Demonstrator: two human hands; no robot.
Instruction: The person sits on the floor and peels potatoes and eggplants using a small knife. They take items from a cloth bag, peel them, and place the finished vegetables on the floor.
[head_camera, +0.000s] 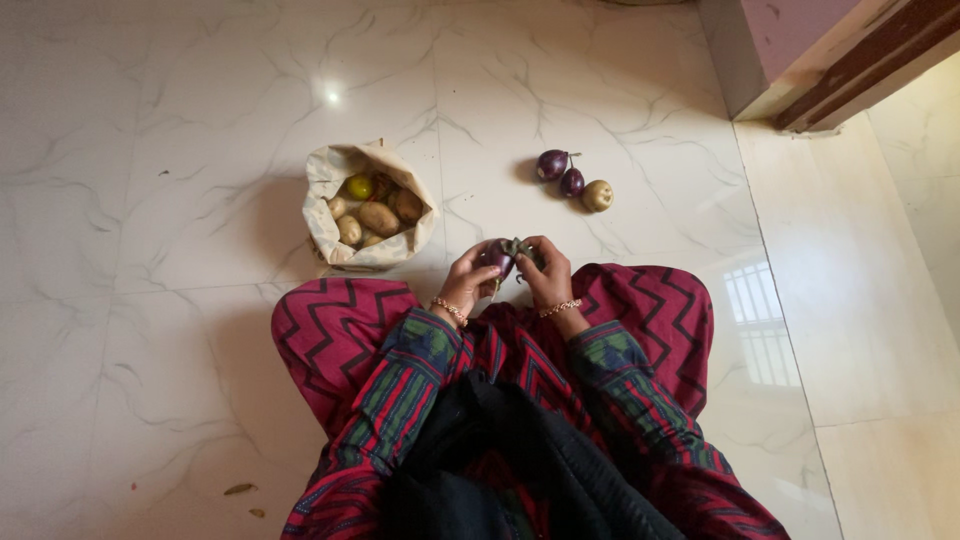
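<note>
Head view: left hand (468, 283) and right hand (547, 275) together clasp a small purple eggplant (500, 256), just beside an open paper bag (325, 215) of potatoes (378, 217).

The floor (180, 120) is glossy white marble tile with grey veins and thin grout lines. A lamp glare (332, 97) shines on it, and a barred window reflection (765, 325) lies at the right. A pink wall corner (790, 45) with brown trim stands top right.
</note>
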